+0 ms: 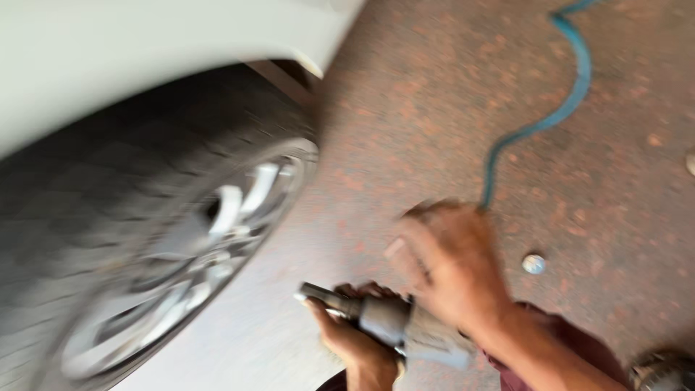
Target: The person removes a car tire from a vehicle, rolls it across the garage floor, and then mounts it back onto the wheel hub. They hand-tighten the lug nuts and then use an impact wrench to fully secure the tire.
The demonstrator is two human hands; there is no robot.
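While the left hand (347, 337) grips the gray air wrench (394, 326) near the car wheel (181, 268) on the left, the right hand (449, 264), half open, should press steady on its back.

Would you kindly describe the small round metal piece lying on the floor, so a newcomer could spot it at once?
Start at the car wheel with silver alloy spokes on the left and cross the speckled reddish floor to the right. Just right of the right hand, below the blue hose, lies the small round shiny metal piece, the only bright disc there.
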